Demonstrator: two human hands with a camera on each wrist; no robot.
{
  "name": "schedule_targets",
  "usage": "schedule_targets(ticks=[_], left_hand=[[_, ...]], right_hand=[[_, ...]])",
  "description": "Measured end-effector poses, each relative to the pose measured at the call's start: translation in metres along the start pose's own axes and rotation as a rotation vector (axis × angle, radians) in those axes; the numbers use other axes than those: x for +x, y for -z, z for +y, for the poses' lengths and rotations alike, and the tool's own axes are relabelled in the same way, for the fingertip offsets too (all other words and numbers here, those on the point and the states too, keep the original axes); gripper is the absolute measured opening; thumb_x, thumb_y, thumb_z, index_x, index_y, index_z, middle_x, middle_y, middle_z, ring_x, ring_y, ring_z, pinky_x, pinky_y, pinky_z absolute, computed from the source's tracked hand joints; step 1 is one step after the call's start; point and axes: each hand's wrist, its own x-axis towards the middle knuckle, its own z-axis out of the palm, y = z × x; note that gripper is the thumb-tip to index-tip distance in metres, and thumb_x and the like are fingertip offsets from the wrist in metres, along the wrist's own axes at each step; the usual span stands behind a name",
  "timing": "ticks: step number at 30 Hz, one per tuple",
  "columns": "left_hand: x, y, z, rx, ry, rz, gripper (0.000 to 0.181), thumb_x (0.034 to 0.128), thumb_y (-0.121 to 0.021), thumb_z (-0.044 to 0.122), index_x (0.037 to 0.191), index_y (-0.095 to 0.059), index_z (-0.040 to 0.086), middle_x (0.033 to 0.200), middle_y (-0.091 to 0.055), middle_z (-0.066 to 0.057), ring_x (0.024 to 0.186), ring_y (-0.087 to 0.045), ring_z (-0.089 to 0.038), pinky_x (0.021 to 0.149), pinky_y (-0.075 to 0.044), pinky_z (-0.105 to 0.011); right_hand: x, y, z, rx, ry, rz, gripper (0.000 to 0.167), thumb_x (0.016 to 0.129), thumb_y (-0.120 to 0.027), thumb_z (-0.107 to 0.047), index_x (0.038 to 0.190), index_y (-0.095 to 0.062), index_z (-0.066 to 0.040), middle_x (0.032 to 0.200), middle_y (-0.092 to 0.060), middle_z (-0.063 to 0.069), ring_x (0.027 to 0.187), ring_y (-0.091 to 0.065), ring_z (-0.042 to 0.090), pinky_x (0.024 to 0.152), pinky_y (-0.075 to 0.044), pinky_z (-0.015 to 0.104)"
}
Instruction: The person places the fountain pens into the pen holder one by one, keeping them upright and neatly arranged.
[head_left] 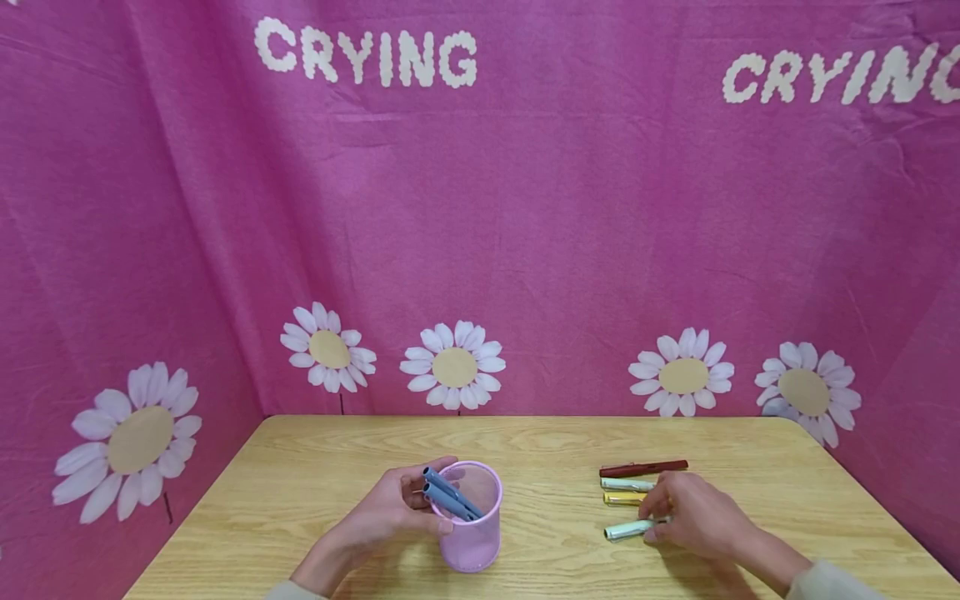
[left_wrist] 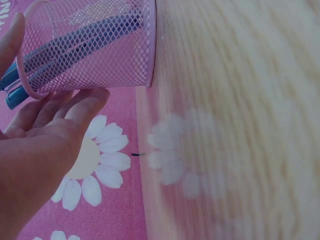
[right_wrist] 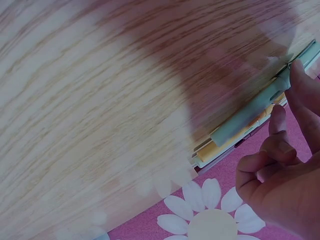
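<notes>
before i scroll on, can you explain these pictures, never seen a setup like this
No machine here: these are a person's two bare hands. The wide picture comes from a camera worn on the head; the other two come from a camera on each wrist, so the table looks tipped there. The left hand holds a pink mesh cup with two blue pens in it. On the table's right side lie a dark red pen, a yellow pen and a pale green pen between them. The fingers of the right hand are at a second pale green pen, nearest the person; whether they grip it is hard to tell.
</notes>
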Motion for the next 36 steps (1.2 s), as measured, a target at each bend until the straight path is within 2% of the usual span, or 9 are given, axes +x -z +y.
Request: schedule_targets(ticks=[3, 7, 18, 22, 33, 36], left_hand=[[-0.0003, -0.0003, 0.0, -0.003, -0.001, -0.002, 0.08, 0.0869, -0.083, -0.001, 0.156, -0.043, -0.007, 0.144, -0.06, -0.025, 0.104, -0.066, -0.025, 0.093, -0.053, -0.029], [-0.0002, 0.0, -0.0001, -0.016, 0.0, -0.01, 0.081, 0.0877, -0.083, 0.0, 0.157, -0.041, -0.008, 0.155, -0.05, -0.022, 0.104, -0.065, -0.024, 0.094, -0.053, -0.029], [0.0003, 0.0002, -0.0005, 0.011, 0.005, 0.008, 0.077, 0.087, -0.083, -0.001, 0.155, -0.046, -0.006, 0.146, -0.059, -0.023, 0.103, -0.066, -0.024, 0.093, -0.053, -0.029], [0.0003, 0.0003, -0.0006, -0.004, 0.004, 0.0, 0.078, 0.0875, -0.083, -0.001, 0.155, -0.045, -0.006, 0.153, -0.054, -0.021, 0.103, -0.066, -0.024, 0.093, -0.053, -0.029], [0.001, 0.0008, -0.0008, -0.008, -0.001, -0.007, 0.079, 0.0874, -0.083, -0.001, 0.156, -0.044, -0.007, 0.154, -0.053, -0.021, 0.103, -0.066, -0.024, 0.093, -0.053, -0.029], [0.0008, 0.0008, -0.0008, -0.002, -0.001, -0.004, 0.079, 0.0864, -0.084, -0.001, 0.155, -0.045, -0.007, 0.148, -0.058, -0.024, 0.104, -0.066, -0.024, 0.094, -0.053, -0.029]], right_hand=[[-0.0009, 0.0004, 0.0, 0.014, 0.001, -0.006, 0.021, 0.071, -0.098, -0.022, 0.085, -0.081, -0.024, 0.086, -0.062, -0.014, 0.076, -0.06, 0.004, 0.067, -0.049, 0.03], [-0.0011, 0.0004, 0.0003, 0.032, -0.013, -0.021, 0.022, 0.072, -0.098, -0.023, 0.086, -0.081, -0.023, 0.088, -0.065, -0.013, 0.077, -0.059, 0.004, 0.067, -0.049, 0.03], [-0.0023, -0.0008, -0.0004, 0.088, 0.061, -0.047, 0.021, 0.072, -0.097, -0.019, 0.083, -0.08, -0.024, 0.082, -0.068, -0.016, 0.077, -0.06, 0.004, 0.066, -0.049, 0.03], [-0.0013, 0.0, -0.0007, 0.084, 0.055, -0.065, 0.021, 0.072, -0.097, -0.02, 0.083, -0.079, -0.025, 0.082, -0.068, -0.017, 0.078, -0.059, 0.004, 0.067, -0.049, 0.03], [-0.0011, -0.0021, -0.0019, 0.101, 0.056, -0.069, 0.019, 0.074, -0.096, -0.022, 0.079, -0.078, -0.027, 0.078, -0.066, -0.02, 0.075, -0.05, 0.003, 0.066, -0.043, 0.027], [-0.0015, -0.0015, -0.0034, 0.106, 0.056, -0.071, 0.019, 0.074, -0.096, -0.021, 0.079, -0.078, -0.027, 0.078, -0.065, -0.019, 0.076, -0.05, 0.004, 0.066, -0.043, 0.028]])
